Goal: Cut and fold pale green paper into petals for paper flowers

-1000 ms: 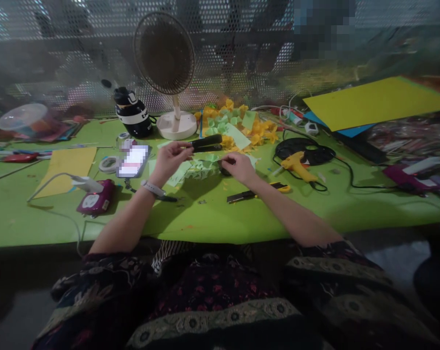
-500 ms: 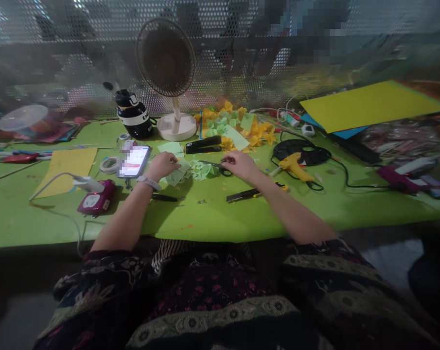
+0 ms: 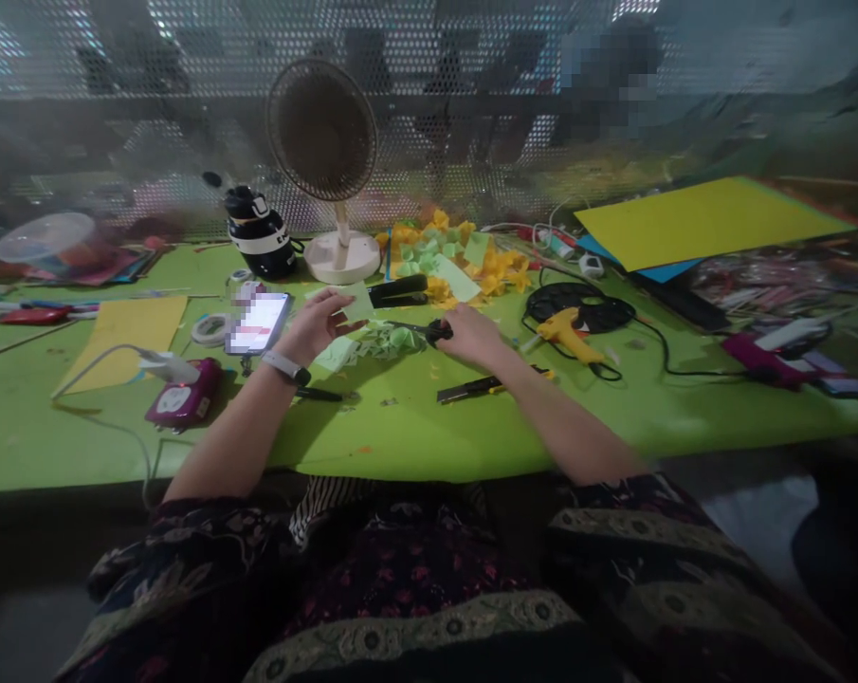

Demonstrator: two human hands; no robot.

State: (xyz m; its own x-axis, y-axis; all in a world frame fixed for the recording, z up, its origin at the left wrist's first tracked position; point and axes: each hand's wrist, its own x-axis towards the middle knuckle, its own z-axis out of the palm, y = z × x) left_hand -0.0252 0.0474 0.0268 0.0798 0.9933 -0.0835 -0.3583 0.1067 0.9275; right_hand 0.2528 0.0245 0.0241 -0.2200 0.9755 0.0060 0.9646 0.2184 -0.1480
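My left hand (image 3: 320, 327) pinches a piece of pale green paper (image 3: 358, 302) between thumb and fingers, raised a little over the table. My right hand (image 3: 467, 334) is closed round the handles of black scissors (image 3: 439, 330), whose blades point left toward the paper. Below both hands lies a heap of pale green paper scraps (image 3: 382, 343). A black stapler (image 3: 400, 290) rests just behind them. Beyond it is a pile of orange and green paper flowers (image 3: 464, 254). In front of my right hand lies a box cutter (image 3: 475, 387).
A phone (image 3: 259, 323), a tape roll (image 3: 210, 329) and a purple power adapter (image 3: 185, 394) lie at left. A fan (image 3: 343, 258) and a black bottle (image 3: 262, 242) stand behind. At right are a yellow glue gun (image 3: 571, 337), its cable, and yellow sheets (image 3: 713, 223).
My left hand has lifted a green paper piece from the table. My right hand has taken the scissors by the handles. The view has tilted slightly.
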